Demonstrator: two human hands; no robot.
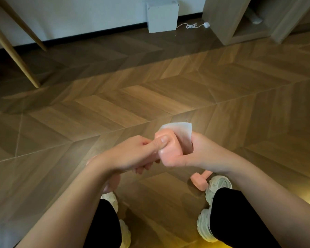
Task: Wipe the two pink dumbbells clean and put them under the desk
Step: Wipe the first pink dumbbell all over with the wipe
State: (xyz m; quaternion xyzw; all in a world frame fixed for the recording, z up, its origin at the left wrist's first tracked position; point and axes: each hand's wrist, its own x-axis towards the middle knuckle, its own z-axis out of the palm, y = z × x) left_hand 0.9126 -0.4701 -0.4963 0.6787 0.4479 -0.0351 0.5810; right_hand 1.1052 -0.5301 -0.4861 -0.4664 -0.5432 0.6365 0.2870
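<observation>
I hold one pink dumbbell [168, 149] above the floor in front of me. My left hand [132, 154] grips its handle, thumb pressed on the upper head. My right hand [200, 153] presses a white wipe [182, 131] against the far side of that head. The dumbbell's lower head [113, 183] shows under my left forearm. The second pink dumbbell [200, 180] lies on the floor beside my right shoe, partly hidden by my right wrist.
Wooden desk legs [11, 49] slant down at the far left. A white box [162, 17] with a cable stands against the wall. A wooden shelf unit [240, 20] is at the far right. My two shoes [215, 194] rest on the herringbone floor.
</observation>
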